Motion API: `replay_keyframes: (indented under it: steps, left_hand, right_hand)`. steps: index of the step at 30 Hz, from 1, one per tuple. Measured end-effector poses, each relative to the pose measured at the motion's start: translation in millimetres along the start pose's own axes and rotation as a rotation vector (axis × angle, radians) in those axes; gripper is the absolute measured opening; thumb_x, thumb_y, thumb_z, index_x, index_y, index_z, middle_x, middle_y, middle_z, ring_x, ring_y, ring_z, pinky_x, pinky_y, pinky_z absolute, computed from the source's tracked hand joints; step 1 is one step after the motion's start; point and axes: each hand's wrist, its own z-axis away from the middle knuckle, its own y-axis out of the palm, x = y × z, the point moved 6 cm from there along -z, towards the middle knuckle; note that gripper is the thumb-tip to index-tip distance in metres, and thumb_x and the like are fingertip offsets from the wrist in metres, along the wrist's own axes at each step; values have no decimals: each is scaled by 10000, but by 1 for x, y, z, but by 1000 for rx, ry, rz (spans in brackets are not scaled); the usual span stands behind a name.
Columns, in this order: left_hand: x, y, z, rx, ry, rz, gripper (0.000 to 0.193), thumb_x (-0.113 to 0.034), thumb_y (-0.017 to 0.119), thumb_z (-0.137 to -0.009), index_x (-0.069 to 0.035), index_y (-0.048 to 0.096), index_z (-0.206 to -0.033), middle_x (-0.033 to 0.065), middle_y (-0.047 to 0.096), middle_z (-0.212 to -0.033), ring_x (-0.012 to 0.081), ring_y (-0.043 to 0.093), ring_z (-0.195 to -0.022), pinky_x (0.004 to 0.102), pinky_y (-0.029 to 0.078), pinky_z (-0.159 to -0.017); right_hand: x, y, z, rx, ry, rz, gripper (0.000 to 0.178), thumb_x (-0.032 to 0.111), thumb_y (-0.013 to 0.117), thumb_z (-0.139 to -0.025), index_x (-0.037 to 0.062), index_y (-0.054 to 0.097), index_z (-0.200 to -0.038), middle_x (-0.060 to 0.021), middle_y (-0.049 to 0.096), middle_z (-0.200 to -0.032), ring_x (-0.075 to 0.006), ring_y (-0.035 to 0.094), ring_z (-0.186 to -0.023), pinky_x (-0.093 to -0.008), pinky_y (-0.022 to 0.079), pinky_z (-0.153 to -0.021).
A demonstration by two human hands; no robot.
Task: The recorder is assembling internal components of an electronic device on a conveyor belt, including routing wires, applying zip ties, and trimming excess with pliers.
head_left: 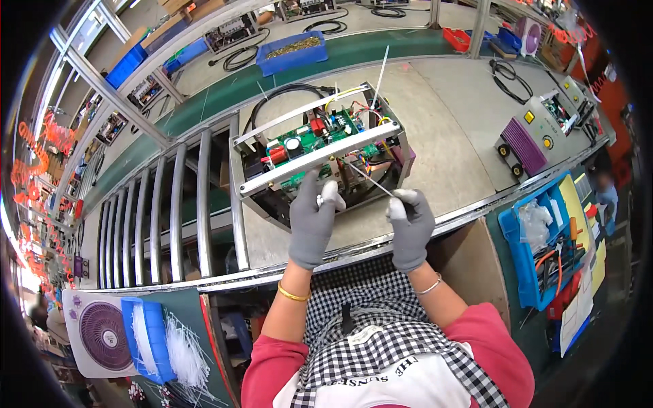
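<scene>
An open-framed electrical machine (pixel 303 166) with a green circuit board, coloured wires and metal rails sits on the bench in front of me. My right hand (pixel 411 228), in a grey glove with white fingertips, pinches the near end of a thin white cable tie (pixel 373 179). That strip slants up to the left into the wiring by the front rail. Against the machine's front side is my left hand (pixel 314 221), gloved alike, thumb and fingers drawn together. What lies between them, if anything, I cannot make out. Another white tie (pixel 381 76) sticks up from the far right corner.
Metal rollers (pixel 175 211) adjoin the bench on the left. A purple-sided machine (pixel 534 136) stands at right. Beside me are a blue tool bin (pixel 510 228) on the right, and a fan (pixel 102 336) and a blue box of ties (pixel 160 340) on the left. Behind lies a blue tray (pixel 272 66).
</scene>
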Motion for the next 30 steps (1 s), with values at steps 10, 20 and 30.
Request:
replay_keyframes:
  steps: [10, 20, 30]
  left_hand:
    - [-8, 12, -17, 93, -63, -99, 172, -199, 545, -990, -35, 509, -952, 48, 588, -658, 91, 441, -458, 262, 371, -431]
    - [-5, 16, -15, 148, -390, 533, 245, -245, 492, -998, -16, 575, -975, 30, 551, -628, 58, 345, -373, 228, 301, -319]
    - [-3, 21, -9, -162, -305, 451, 276, -260, 558, -1000, -5, 592, -898, 57, 604, -660, 66, 376, -363, 232, 308, -308]
  right_hand:
    - [-49, 51, 5, 99, 550, -553, 273, 213, 584, -998, 21, 582, -1192, -7, 608, -946, -70, 561, -697, -212, 452, -606]
    - [-28, 43, -9, 97, 444, -221, 205, 168, 646, -959, 16, 646, -1096, -4, 629, -860, -71, 579, -706, -232, 478, -620]
    - [77, 49, -31, 194, -559, 560, 142, 49, 757, -806, 64, 712, -941, -56, 619, -799, -140, 592, -645, -275, 478, -592]
